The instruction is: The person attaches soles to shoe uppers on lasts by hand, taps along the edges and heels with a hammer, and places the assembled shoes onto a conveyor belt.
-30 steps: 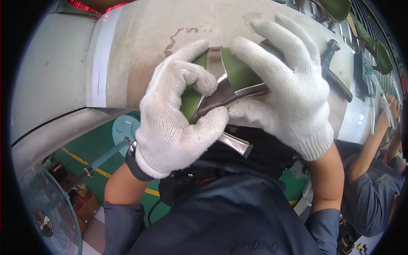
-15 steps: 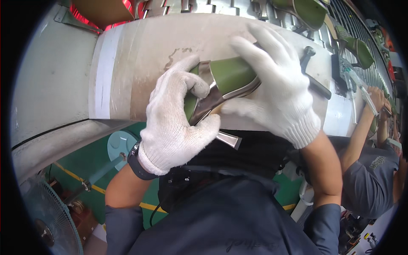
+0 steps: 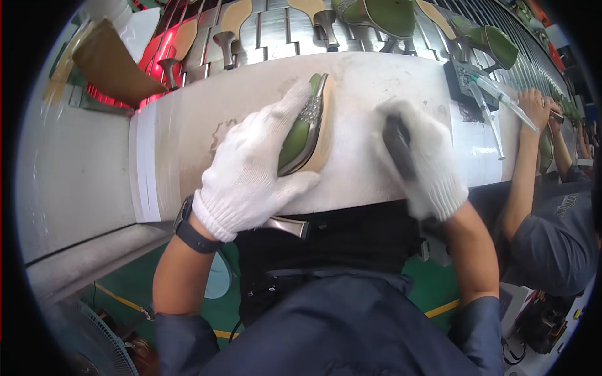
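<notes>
A green high-heeled shoe point(image 3: 295, 143) with dark metallic trim and a glittery band lies tilted on its side on the pale bench point(image 3: 357, 178), its tan sole turned to the right. My left hand point(image 3: 244, 166), in a white knit glove, is wrapped over the shoe's upper and holds it. The shiny heel point(image 3: 288, 227) sticks out below that wrist, past the bench's near edge. To the right of the shoe, my gloved right hand point(image 3: 433, 156) is closed around the dark handle of a hammer point(image 3: 398, 147). Motion smears this hand, and the hammer's head cannot be made out.
Behind the bench, a slatted metal conveyor point(image 3: 269, 37) carries tan heeled soles point(image 3: 235, 22) and green shoes point(image 3: 385, 19). Syringes point(image 3: 501, 100) rest by a dark block point(image 3: 461, 88) at right, near another person's forearm point(image 3: 527, 156). A brown board point(image 3: 113, 66) stands far left.
My right hand has left the shoe and taken up the hammer that lay on the bench at right. My left hand has turned the shoe so its sole faces right.
</notes>
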The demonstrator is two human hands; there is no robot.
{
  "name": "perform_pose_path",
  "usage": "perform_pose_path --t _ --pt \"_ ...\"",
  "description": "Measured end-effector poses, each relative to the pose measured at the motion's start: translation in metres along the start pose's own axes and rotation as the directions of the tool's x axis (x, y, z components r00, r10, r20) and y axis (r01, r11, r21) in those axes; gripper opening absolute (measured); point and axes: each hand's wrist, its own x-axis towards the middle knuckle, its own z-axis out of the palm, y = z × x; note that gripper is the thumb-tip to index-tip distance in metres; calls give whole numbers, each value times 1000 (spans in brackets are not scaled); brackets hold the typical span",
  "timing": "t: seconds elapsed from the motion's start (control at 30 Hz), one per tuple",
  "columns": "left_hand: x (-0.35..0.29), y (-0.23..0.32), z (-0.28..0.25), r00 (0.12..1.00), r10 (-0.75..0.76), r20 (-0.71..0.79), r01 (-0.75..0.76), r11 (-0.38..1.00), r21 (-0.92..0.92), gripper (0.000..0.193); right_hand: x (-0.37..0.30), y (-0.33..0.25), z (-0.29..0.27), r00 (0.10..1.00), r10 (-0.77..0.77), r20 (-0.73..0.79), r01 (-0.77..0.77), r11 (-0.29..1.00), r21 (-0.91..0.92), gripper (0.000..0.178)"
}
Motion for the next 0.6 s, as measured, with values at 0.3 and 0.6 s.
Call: perform_pose_path --t 0.3,0.6 --pt "3 -4 -1 999 11 32 -10 1000 -19 113 19 -34 -13 958 159 239 -281 344 896 53" --pt "6 -6 -3 998 38 47 -40 999 30 114 42 -44 -8 933 90 347 -349 449 822 36"
